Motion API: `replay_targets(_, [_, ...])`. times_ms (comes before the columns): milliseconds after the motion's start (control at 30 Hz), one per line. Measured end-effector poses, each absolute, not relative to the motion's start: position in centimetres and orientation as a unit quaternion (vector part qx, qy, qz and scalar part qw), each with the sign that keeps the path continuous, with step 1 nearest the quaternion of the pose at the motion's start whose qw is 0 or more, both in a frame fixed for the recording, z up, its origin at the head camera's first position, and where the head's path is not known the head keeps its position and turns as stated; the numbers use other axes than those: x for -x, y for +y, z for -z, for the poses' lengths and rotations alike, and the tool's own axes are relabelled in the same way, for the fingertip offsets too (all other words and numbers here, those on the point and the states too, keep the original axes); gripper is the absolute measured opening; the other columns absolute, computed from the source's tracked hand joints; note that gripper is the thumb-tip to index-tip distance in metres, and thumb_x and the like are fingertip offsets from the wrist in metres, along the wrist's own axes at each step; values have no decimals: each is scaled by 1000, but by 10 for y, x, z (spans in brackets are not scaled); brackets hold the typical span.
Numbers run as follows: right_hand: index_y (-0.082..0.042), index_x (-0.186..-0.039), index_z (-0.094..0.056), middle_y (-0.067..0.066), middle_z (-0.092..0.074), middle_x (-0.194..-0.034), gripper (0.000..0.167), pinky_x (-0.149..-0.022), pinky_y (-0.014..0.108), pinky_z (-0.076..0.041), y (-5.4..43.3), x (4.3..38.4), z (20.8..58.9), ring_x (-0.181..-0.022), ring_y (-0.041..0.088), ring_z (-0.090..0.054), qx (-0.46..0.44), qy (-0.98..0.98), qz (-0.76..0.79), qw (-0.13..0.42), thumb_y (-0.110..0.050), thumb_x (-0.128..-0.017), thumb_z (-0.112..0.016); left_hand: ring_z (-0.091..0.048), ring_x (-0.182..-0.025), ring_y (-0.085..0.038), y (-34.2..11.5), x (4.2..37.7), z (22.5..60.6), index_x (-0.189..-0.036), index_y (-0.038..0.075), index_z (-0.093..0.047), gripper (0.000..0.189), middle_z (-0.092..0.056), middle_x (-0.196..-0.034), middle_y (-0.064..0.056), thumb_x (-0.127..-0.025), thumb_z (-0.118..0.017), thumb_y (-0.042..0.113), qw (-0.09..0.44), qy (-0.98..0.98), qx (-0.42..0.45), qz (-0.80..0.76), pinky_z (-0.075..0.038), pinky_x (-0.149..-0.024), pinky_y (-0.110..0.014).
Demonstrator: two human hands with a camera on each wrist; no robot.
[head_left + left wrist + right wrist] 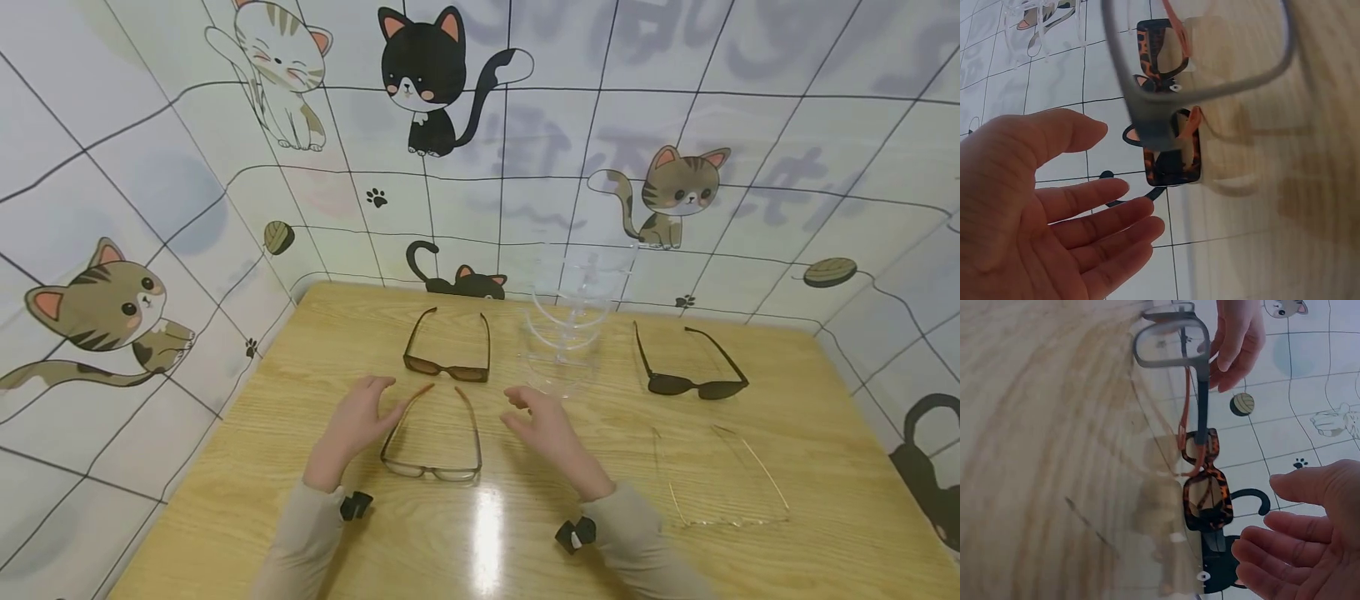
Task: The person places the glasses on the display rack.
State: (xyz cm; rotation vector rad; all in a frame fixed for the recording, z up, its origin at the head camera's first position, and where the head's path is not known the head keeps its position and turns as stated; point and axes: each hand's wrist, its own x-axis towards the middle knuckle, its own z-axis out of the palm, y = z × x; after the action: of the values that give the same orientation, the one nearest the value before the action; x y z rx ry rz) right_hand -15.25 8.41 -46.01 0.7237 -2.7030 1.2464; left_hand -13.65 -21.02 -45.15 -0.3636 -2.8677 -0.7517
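Observation:
Grey-framed eyeglasses with orange-brown temple tips [405, 470] lie unfolded on the table between my hands. My left hand [358, 425] is just left of them, its thumb beside one temple; whether it touches cannot be told. In the left wrist view that hand [1066, 212] has its fingers loosely extended and holds nothing. To the right of the eyeglasses hovers my right hand [551, 433], its relaxed fingers [1285, 547] holding nothing in the right wrist view. Tortoiseshell sunglasses with brown lenses [471, 374] lie unfolded just behind the eyeglasses.
A clear tiered stand [566, 337] rises at the table's back, right of the tortoiseshell sunglasses. Black sunglasses [671, 384] lie at the back right. Thin-rimmed clear glasses [735, 523] lie in front of them. A cat-patterned sheet [555, 133] encloses the wooden table [247, 500].

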Motion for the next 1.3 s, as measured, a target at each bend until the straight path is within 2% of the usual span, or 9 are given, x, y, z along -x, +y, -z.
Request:
replay_targets(133, [6, -108, -62, 18, -66, -101, 28, -77, 43, -54, 78, 151, 466, -89, 30, -63, -250, -875, -414, 26, -5, -84, -69, -58, -99, -37, -213, 134, 459, -113, -11, -59, 39, -60, -109, -24, -85, -66, 14, 71, -953, 133, 264, -50, -82, -48])
replay_targets(300, [5, -98, -64, 13, -67, -88, 19, -69, 32, -55, 72, 149, 472, -78, 24, -64, -259, -867, -427, 10, -7, -84, -69, -60, -81, -28, -218, 132, 467, -101, -10, -63, 26, -64, -92, -18, -83, -67, 9, 59, -941, 156, 293, -53, -70, -39])
replay_targets(467, [2, -90, -66, 5, -66, -77, 14, -60, 21, -50, 68, 146, 476, -67, 15, -61, -259, -865, -430, -22, -12, -86, -67, -58, -70, -16, -222, 129, 469, -91, -5, -67, 14, -64, -80, -8, -82, -66, 6, 28, -933, 157, 322, -51, -62, -28])
replay_targets(700, [0, -79, -67, -2, -56, -57, 13, -43, 18, -40, 62, 145, 476, -48, 2, -45, -262, -868, -418, -45, -11, -87, -66, -48, -56, -3, -227, 128, 470, -79, 3, -68, 8, -59, -66, 3, -85, -66, 8, -6, -927, 167, 337, -44, -50, -20])
replay_targets(867, [-3, -74, -67, -5, -51, -51, 16, -39, 17, -33, 60, 144, 479, -42, 0, -38, -266, -866, -419, -58, -11, -88, -65, -46, -54, -3, -229, 128, 474, -76, 3, -68, 11, -58, -64, 4, -85, -65, 8, -18, -920, 168, 353, -42, -48, -20])
replay_targets(967, [-3, -73, -68, -6, -51, -51, 17, -39, 17, -33, 60, 144, 478, -42, 0, -37, -267, -866, -418, -64, -11, -88, -64, -45, -54, -2, -230, 129, 475, -76, 3, -68, 12, -58, -64, 4, -85, -64, 8, -26, -917, 163, 362, -41, -47, -20])
replay_targets(1133, [-2, -71, -67, -1, -55, -52, 22, -37, 17, -35, 60, 144, 477, -41, 2, -41, -268, -857, -430, -92, -11, -90, -61, -44, -49, -3, -231, 128, 474, -80, -1, -69, 13, -58, -62, 2, -88, -63, 8, -56, -903, 145, 400, -39, -44, -19])
replay_targets(1300, [0, -69, -66, 7, -58, -52, 27, -35, 17, -36, 59, 143, 476, -40, 10, -48, -254, -844, -452, -138, -11, -92, -58, -51, -49, -11, -232, 125, 475, -87, -5, -67, 18, -58, -60, -1, -92, -60, 11, -104, -877, 105, 456, -45, -44, -24])
